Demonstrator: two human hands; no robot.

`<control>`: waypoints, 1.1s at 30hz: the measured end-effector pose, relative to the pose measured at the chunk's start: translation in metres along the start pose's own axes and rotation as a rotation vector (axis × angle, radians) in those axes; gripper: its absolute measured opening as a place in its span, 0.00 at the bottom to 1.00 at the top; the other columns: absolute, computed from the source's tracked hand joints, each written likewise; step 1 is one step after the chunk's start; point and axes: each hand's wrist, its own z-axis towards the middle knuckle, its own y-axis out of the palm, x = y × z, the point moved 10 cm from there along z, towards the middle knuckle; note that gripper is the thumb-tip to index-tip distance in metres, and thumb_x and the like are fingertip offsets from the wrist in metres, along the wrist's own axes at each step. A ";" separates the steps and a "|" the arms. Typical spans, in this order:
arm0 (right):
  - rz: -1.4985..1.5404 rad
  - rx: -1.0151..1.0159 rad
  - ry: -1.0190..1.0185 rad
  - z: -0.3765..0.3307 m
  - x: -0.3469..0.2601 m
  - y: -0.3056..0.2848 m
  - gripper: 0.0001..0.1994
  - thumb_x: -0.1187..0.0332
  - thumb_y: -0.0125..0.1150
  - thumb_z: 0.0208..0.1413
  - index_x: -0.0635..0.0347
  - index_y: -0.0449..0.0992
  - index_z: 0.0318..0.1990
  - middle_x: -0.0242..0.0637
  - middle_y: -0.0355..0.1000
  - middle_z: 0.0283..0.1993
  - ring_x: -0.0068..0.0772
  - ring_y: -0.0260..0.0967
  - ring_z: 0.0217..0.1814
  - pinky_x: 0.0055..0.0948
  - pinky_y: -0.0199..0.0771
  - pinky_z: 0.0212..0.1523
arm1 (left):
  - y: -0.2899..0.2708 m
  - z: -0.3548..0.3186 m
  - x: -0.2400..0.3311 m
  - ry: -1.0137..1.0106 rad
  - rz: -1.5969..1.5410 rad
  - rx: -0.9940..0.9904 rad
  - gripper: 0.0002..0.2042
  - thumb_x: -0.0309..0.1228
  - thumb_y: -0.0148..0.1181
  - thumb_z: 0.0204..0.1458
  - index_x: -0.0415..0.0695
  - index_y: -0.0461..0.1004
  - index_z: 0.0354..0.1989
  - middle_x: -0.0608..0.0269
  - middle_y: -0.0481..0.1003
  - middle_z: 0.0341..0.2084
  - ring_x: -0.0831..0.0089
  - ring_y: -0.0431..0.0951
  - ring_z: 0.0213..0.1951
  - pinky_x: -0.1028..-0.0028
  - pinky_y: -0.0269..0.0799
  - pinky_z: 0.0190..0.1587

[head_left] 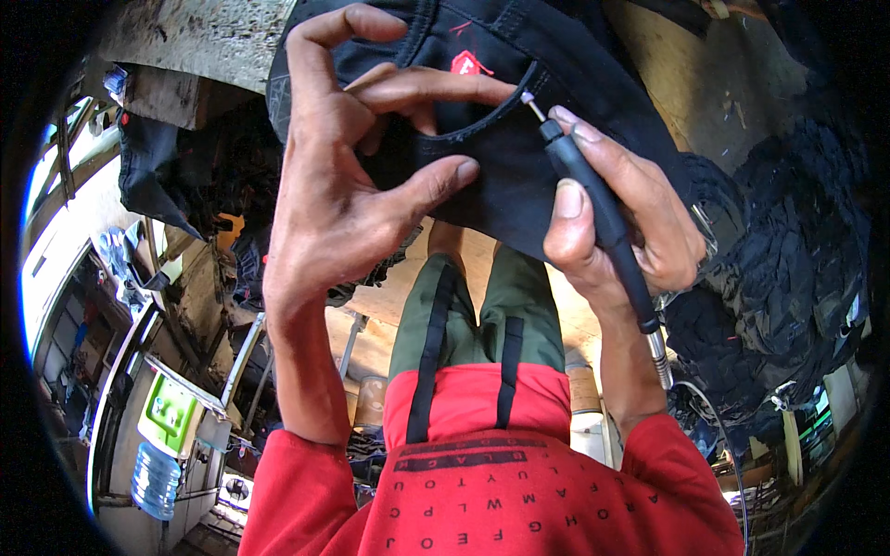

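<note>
My right hand (640, 199) is closed around a slim black rotary tool (593, 190), held like a pen. A small pale purple grinding bit (527, 97) at its end meets or nearly meets the stitched edge of a curved pocket (491, 119). That pocket belongs to a dark garment (519, 167), apparently black jeans, spread in front of me. Over the cloth, my left hand (357, 157) has its fingers apart. One finger stretches across the pocket opening toward the bit, and the thumb stands away. A red label (468, 63) shows above the pocket.
Dark cloth lies in a big heap (769, 250) at the right. From the tool's rear, a thin cable (718, 422) trails downward. A rough grey slab (195, 42) is at the upper left. Lower left are a green-and-white appliance (171, 410) and a blue water bottle (156, 480).
</note>
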 end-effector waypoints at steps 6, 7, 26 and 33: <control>0.030 -0.029 -0.042 -0.002 -0.001 0.004 0.17 0.73 0.69 0.58 0.70 0.83 0.54 0.57 0.86 0.49 0.48 0.88 0.50 0.37 0.89 0.54 | -0.002 -0.001 -0.001 -0.007 0.027 -0.013 0.47 0.23 0.82 0.50 0.44 0.49 0.69 0.48 0.86 0.51 0.65 0.83 0.52 0.69 0.71 0.56; 0.033 -0.037 -0.048 -0.003 -0.002 0.004 0.17 0.73 0.69 0.59 0.70 0.83 0.54 0.58 0.86 0.49 0.48 0.88 0.50 0.38 0.89 0.54 | -0.002 -0.001 -0.001 -0.006 0.020 -0.010 0.47 0.23 0.82 0.50 0.44 0.49 0.69 0.48 0.86 0.51 0.65 0.83 0.52 0.69 0.71 0.56; 0.067 -0.068 -0.125 0.004 -0.012 0.011 0.16 0.77 0.72 0.47 0.71 0.85 0.45 0.51 0.86 0.40 0.52 0.89 0.45 0.40 0.92 0.46 | -0.005 0.000 -0.002 -0.022 0.008 -0.017 0.48 0.20 0.83 0.48 0.44 0.49 0.71 0.52 0.86 0.45 0.69 0.83 0.47 0.71 0.74 0.53; 0.108 -0.138 -0.140 0.004 -0.015 0.013 0.16 0.76 0.70 0.52 0.72 0.84 0.50 0.58 0.85 0.44 0.55 0.88 0.50 0.42 0.90 0.52 | -0.005 0.001 -0.002 -0.009 -0.003 -0.023 0.50 0.19 0.82 0.48 0.44 0.48 0.72 0.51 0.85 0.44 0.69 0.83 0.45 0.71 0.74 0.54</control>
